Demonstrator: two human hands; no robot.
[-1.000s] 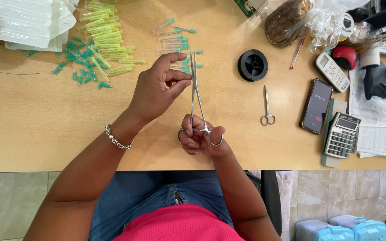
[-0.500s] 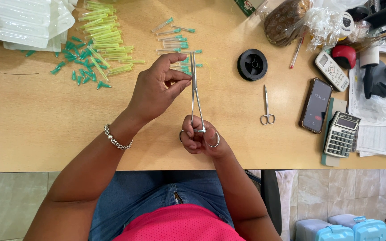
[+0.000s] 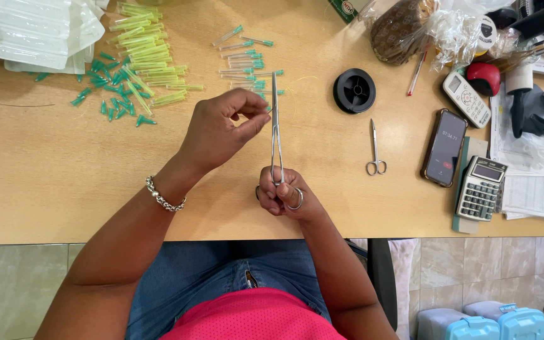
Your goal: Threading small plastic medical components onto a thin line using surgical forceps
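Observation:
My right hand [image 3: 283,196] grips the ring handles of long steel forceps [image 3: 276,129], which point away from me over the wooden table [image 3: 64,182]. My left hand [image 3: 221,126] hovers just left of the forceps shaft, thumb and fingers pinched near a thin yellowish thread by the jaws; what it pinches is too small to tell. Beyond the forceps tip lie several clear tubes with green caps [image 3: 245,58]. A silver bracelet [image 3: 164,198] is on my left wrist.
A pile of yellow-green tubes [image 3: 146,53] and loose green caps [image 3: 111,94] lie at the far left by clear plastic packs [image 3: 39,31]. To the right: a black spool [image 3: 354,90], small scissors [image 3: 375,150], a phone [image 3: 444,148], a calculator [image 3: 480,187], papers and bags.
My left hand's fingers have shifted slightly beside the forceps shaft, and my right hand with the forceps stays in nearly the same place.

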